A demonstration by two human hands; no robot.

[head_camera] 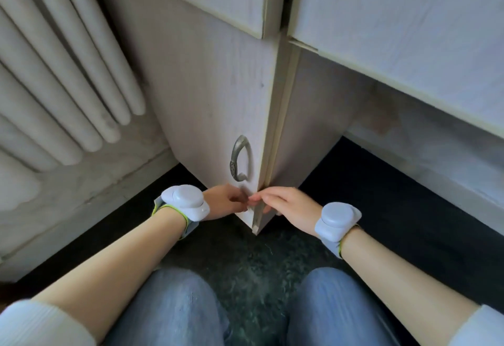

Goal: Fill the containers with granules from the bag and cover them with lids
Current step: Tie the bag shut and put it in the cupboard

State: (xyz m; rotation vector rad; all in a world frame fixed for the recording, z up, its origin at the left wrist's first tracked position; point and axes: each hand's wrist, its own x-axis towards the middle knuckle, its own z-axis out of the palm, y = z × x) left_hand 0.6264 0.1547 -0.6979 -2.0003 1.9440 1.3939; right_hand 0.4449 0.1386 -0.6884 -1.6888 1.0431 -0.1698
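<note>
A: Where do we find the bag and containers?

B: Nowhere in view. We judge they sit behind the door (215,86), so the door comes first.

A: And our grips?

B: Both are low in the centre of the frame, at the door's bottom corner, just under the handle (241,158). The right grip (286,205) lies across the door's free edge, fingers on the face and thumb seemingly behind it, so we read it as pinching the door. The left grip (226,201) has its fingers curled against the face beside that edge, and whether it grasps anything we cannot tell.

A: Which way does the edge run?

B: Its long axis runs from the upper centre down to the corner between our grips, close to upright. The face spreads off to the left of the frame, toward the radiator (62,78).

A: So which grip leads?

B: They are about equally near, but the right one is on the edge itself, so we would pull from there.
</note>
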